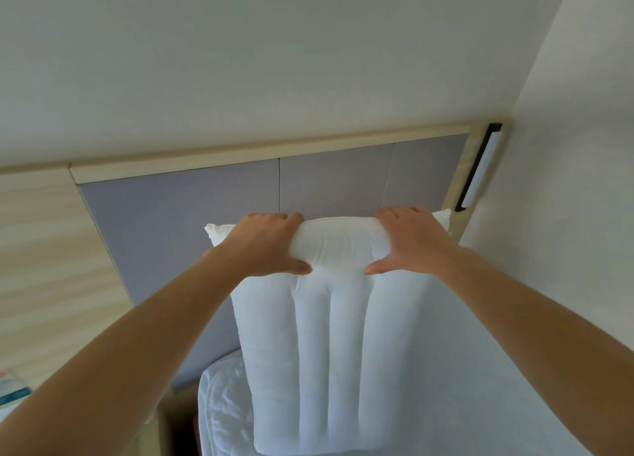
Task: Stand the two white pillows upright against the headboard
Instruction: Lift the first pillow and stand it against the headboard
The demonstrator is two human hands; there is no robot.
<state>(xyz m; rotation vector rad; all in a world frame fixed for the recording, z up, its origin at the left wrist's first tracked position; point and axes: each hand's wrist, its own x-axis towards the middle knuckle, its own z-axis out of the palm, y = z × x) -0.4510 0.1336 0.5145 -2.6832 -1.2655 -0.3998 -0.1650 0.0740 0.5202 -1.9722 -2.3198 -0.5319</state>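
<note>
A white pillow [329, 346] with long vertical folds stands upright in front of the grey padded headboard [178, 222]. My left hand [271, 243] grips its top edge on the left, thumb in front and fingers over the back. My right hand [411, 239] grips the same top edge on the right. Only one pillow can be told apart; white fabric [446, 370] lies to its right, and I cannot tell whether that is a second pillow.
Rumpled white bedding [223, 407] lies at the bottom left of the pillow. A light wooden frame [260, 150] borders the headboard. A black-and-white wall lamp [480, 167] hangs at the right corner. Striped wood panelling [44, 267] fills the left wall.
</note>
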